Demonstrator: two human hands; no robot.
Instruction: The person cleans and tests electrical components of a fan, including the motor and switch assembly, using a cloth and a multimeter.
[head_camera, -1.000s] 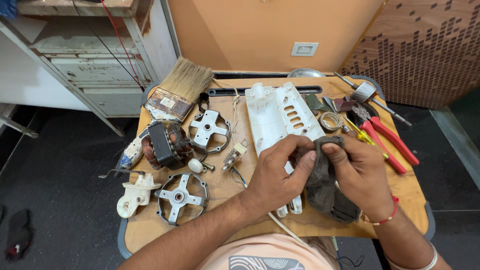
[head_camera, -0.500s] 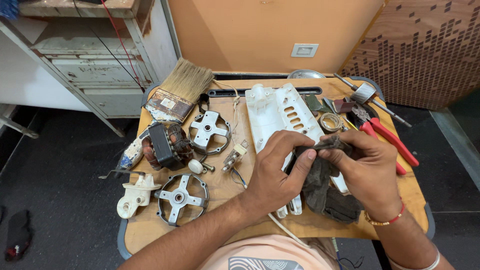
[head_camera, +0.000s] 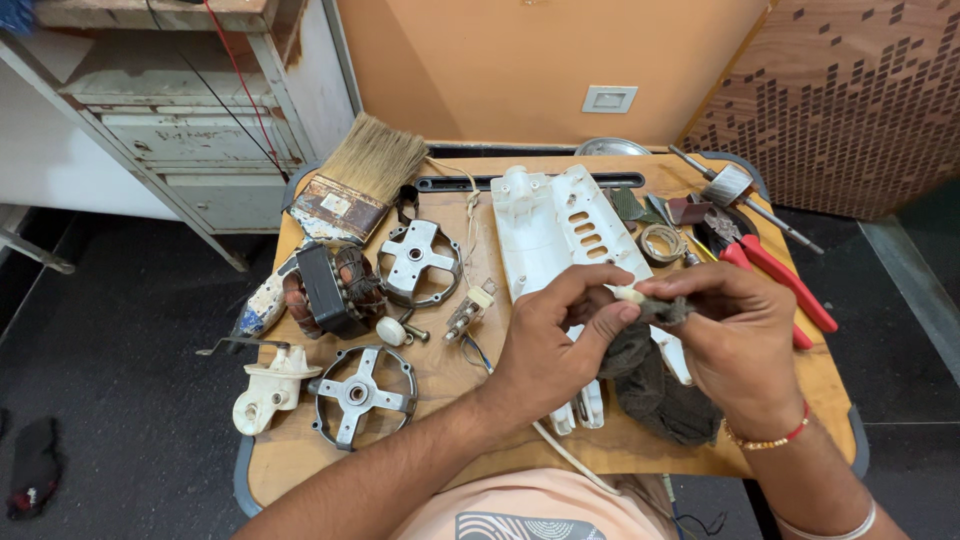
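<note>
Pinching a small cream plastic part (head_camera: 630, 294) wrapped in limp dark cloth (head_camera: 655, 385), left hand (head_camera: 548, 345) and right hand (head_camera: 735, 335) are both clamped on it above the wooden worktop (head_camera: 450, 400); light, probably slippery, best gripped through the cloth.

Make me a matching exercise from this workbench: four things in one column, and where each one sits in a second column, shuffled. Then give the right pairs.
Things
1. paintbrush
2. red-handled pliers
3. dark cloth
4. motor core with copper windings

Places
A. at the table's right edge
B. between the left hand and right hand, hanging down from them
C. at the far left corner, bristles pointing away from the person
D. on the left side, just left of the upper round metal bracket

Pairs: 1-C, 2-A, 3-B, 4-D
</note>
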